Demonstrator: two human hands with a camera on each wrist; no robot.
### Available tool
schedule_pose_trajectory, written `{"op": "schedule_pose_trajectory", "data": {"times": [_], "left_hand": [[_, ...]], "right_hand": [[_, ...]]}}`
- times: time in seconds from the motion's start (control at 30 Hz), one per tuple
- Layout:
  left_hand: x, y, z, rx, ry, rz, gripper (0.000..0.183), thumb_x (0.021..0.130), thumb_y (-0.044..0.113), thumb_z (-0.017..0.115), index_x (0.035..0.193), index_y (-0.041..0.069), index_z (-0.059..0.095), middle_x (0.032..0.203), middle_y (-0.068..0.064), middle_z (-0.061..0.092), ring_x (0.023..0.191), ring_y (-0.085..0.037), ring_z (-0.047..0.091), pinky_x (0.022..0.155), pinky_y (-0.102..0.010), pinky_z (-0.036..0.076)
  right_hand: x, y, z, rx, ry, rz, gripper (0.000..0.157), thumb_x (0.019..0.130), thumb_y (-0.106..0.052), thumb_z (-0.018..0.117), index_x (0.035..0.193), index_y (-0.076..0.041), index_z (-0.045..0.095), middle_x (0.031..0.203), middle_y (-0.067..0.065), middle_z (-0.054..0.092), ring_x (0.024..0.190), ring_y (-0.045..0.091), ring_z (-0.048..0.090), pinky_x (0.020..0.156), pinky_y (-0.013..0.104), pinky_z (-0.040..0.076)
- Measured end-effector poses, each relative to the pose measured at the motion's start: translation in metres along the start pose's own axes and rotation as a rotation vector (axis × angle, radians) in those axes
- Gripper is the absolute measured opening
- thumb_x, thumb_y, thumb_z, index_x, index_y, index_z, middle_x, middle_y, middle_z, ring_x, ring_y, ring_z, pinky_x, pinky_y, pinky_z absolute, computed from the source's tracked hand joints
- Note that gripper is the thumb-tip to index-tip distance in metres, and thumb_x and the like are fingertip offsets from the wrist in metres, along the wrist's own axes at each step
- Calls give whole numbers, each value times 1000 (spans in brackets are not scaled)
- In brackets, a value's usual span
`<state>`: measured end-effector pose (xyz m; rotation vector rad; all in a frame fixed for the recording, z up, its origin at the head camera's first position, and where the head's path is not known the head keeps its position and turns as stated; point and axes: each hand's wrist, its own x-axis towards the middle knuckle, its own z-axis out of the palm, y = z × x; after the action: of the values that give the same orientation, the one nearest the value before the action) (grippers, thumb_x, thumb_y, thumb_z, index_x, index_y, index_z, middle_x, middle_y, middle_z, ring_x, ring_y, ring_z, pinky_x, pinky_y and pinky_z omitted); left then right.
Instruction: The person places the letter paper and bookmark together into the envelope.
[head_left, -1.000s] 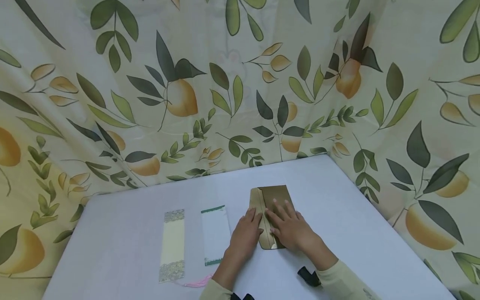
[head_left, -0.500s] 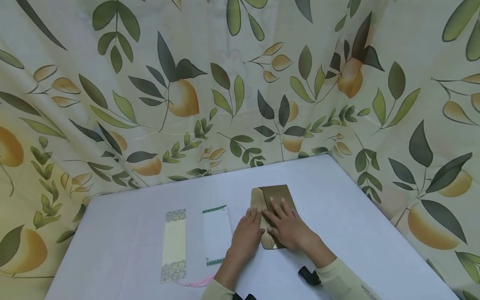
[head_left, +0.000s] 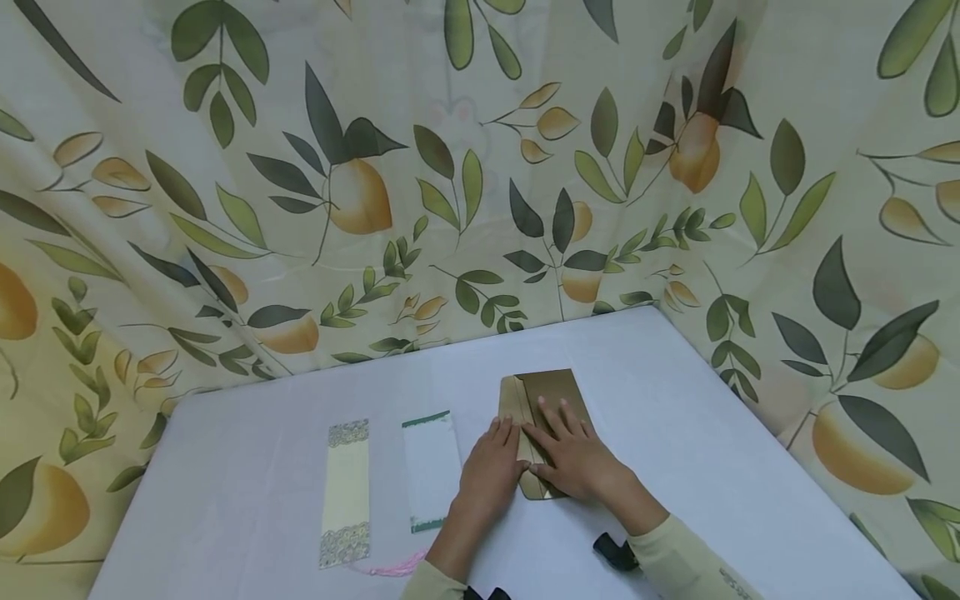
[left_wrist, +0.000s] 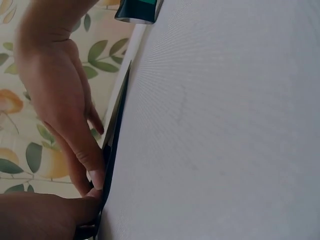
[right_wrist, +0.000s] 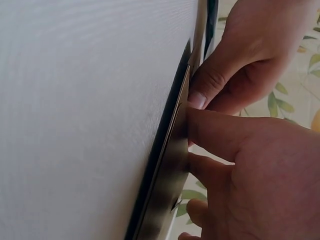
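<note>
Brown folder pressed flat under two hands

The folder is laid on the white worktop, right of two paper pieces. Its paler left flap is covered in part by the left hand, whose fingers are extended forward, with nothing gripped. The darker right part is pressed by the right hand, its fingers spread and straight, likewise gripping nothing. The two thumbs are held close together near the flap's edge.

A white card with green ends is placed left of the left hand; farther left, a cream strip with patterned ends is laid. A pink tassel is seen between the strip's lower end and the left forearm. Behind the worktop, a fruit-and-leaf patterned cloth is hung.
</note>
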<state>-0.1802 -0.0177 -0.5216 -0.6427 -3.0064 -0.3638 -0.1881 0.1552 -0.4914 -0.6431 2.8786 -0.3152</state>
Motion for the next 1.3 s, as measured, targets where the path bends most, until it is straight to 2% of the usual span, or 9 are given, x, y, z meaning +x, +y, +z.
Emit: {"op": "schedule_pose_trajectory", "data": {"times": [0.27,0.37,0.5,0.63,0.73,0.93,1.3], "left_hand": [[-2,0,-2,-66,-2,-16,59,100,30,70,146,-4,54,155,-18,46,146,-34,39,114,-44,38],[-2,0,-3,-84,1,-19,59,99,29,71,145,-4,55,155,-19,47,145,-34,40,113,-44,39],[-1,0,-3,-101,3,-22,59,99,28,71,145,-5,55,155,-19,47,145,-34,40,113,-44,39],[0,-1,-2,-133,-8,-36,60,100,28,71,147,-4,53,157,-18,45,147,-34,38,114,-44,37],[1,-1,-1,-149,-16,-45,61,99,28,71,148,-4,53,158,-17,44,147,-34,37,114,-45,37],[2,-3,-1,-151,-10,-44,60,99,29,71,147,-3,54,158,-16,44,147,-34,38,113,-44,38],[1,-4,-3,-168,-27,-57,60,99,29,71,148,-2,53,158,-15,44,147,-32,37,114,-42,38]], "right_hand": [[4,7,8,-7,26,23,67,100,-47,64,156,-16,48,168,24,14,151,52,9,113,69,26],[1,3,3,-8,24,42,68,98,-44,69,156,-14,48,167,28,13,150,55,9,110,72,28],[-2,-3,-5,7,-4,110,68,97,-43,71,155,-18,49,165,32,14,144,64,15,94,81,37],[0,-5,-9,23,-30,175,67,96,-45,72,155,-22,49,164,34,17,133,73,26,79,81,45],[1,-4,-9,41,-29,190,69,93,-45,75,153,-21,50,162,36,19,127,77,31,78,76,49],[1,-3,-11,76,-11,193,73,89,-42,80,151,-18,51,159,39,25,120,79,35,81,76,48],[4,0,-8,68,48,178,78,83,-44,84,148,-16,50,154,40,33,114,77,44,75,76,50]]}}
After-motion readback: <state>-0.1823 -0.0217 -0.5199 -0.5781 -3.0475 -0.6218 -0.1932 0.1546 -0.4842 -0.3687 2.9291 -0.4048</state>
